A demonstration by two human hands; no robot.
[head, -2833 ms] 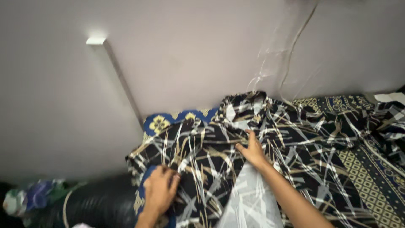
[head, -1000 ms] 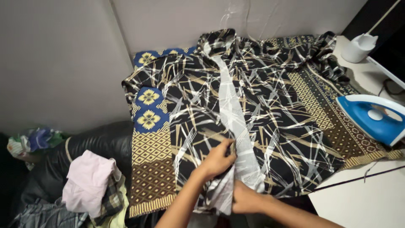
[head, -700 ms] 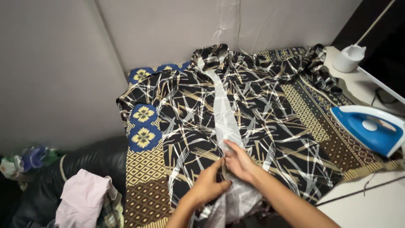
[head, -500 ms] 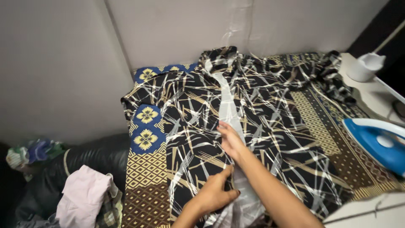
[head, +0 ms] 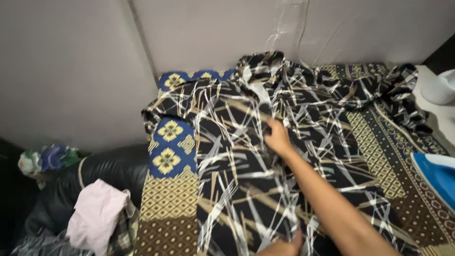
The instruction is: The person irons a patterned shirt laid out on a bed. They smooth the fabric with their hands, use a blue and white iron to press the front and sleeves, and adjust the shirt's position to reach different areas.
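A black shirt (head: 246,189) with white and tan streaks lies spread, front up, on a blue and gold patterned mat (head: 168,189). Its collar (head: 260,64) points toward the wall and its two front panels meet down the middle. My right hand (head: 277,137) rests on the shirt's front at mid-chest, fingers pressed onto the cloth along the front edge. Only a sliver of my left hand (head: 284,247) shows at the bottom edge, lying on the shirt near its hem; its fingers are hidden.
A blue and white iron (head: 438,178) sits on the mat at the right edge. A white cup (head: 438,87) stands farther back. A pink garment (head: 97,220) lies on a clothes pile over a black seat (head: 106,168) at left. A thin cable (head: 303,33) hangs on the wall.
The pale inner strip down the shirt's middle is now covered by the closed front. My right hand slid up the front toward the collar. My left hand dropped to the hem.
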